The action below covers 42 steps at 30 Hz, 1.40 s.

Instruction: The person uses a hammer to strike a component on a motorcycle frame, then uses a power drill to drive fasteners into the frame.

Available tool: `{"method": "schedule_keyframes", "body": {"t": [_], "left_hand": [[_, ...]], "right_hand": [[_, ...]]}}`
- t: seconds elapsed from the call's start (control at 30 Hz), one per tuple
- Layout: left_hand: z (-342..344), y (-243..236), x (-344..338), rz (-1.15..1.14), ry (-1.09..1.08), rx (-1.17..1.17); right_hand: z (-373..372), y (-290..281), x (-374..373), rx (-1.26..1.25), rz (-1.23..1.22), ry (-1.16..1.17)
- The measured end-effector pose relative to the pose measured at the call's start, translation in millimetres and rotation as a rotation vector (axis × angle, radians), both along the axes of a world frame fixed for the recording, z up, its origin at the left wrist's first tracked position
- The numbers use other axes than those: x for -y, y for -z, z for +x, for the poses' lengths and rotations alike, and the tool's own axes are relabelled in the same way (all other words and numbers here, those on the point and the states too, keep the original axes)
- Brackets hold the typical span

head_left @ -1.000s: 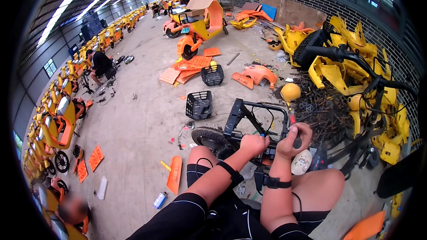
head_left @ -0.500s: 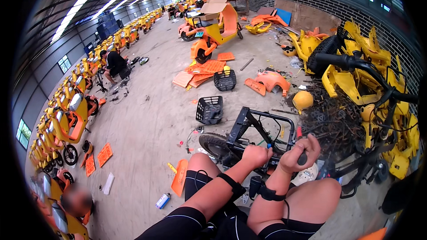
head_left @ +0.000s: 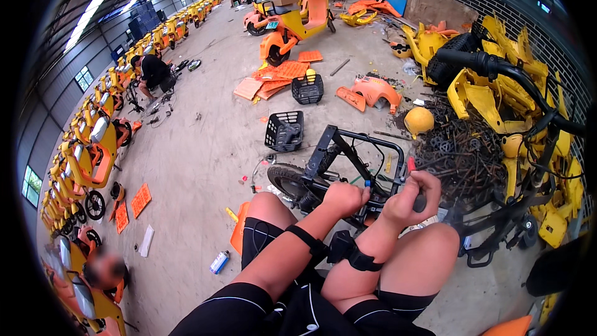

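In front of my knees lies a black scooter frame point(head_left: 362, 145) with a wheel point(head_left: 287, 180) on its left side. My left hand point(head_left: 347, 199) is closed at the near part of the frame, beside a small blue piece point(head_left: 367, 183). What its fingers hold, if anything, is hidden. To the right, my right hand point(head_left: 411, 202) is curled round a tool with a dark, rounded handle end point(head_left: 421, 203). A red part point(head_left: 411, 163) shows just beyond those fingers; the tool's exact kind is unclear.
Black baskets point(head_left: 284, 130) and orange panels point(head_left: 273, 78) lie ahead. Dark metal parts point(head_left: 463, 155), a yellow ball-shaped piece point(head_left: 419, 122) and yellow body panels point(head_left: 479, 96) are heaped right, near a black handlebar point(head_left: 479, 61). Scooters point(head_left: 93, 155) line the left; a person point(head_left: 154, 74) crouches there.
The whole view has shifted, moving the scene slightly left and up. My right hand has turned a little, its fingers closer together. My left hand stays closed at the frame.
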<state>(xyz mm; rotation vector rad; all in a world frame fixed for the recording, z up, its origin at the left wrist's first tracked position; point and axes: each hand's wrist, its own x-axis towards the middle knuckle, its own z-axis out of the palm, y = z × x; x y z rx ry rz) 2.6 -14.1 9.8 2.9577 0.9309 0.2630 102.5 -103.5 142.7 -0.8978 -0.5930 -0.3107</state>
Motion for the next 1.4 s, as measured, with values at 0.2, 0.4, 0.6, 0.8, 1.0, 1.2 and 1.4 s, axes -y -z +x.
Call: {"method": "schedule_keyframes", "body": {"t": [0.2,0.4,0.6,0.8,1.0,1.2,1.4], "left_hand": [[0,-13,5,-0.134,-0.068,-0.013],[-1,-16,11,-0.142,-0.096,0.009],[-6,-16,21,-0.175,-0.113,0.050],[-2,-22,17,-0.239,-0.113,0.074],[-8,-20,24,-0.216,-0.136,0.072],[-5,-12,19,-0.178,-0.135,0.116],[-4,-10,20,-0.139,-0.144,0.102]], "right_hand": [[1,-3,1,0.010,-0.005,0.003],[8,2,0,-0.075,-0.023,-0.022],[6,-2,5,-0.028,-0.091,-0.027],[11,-1,3,-0.102,-0.082,-0.010],[4,14,-4,-0.024,0.093,0.094],[-4,10,-11,-0.086,0.171,0.168],[-5,10,-9,-0.045,0.146,0.153]]}}
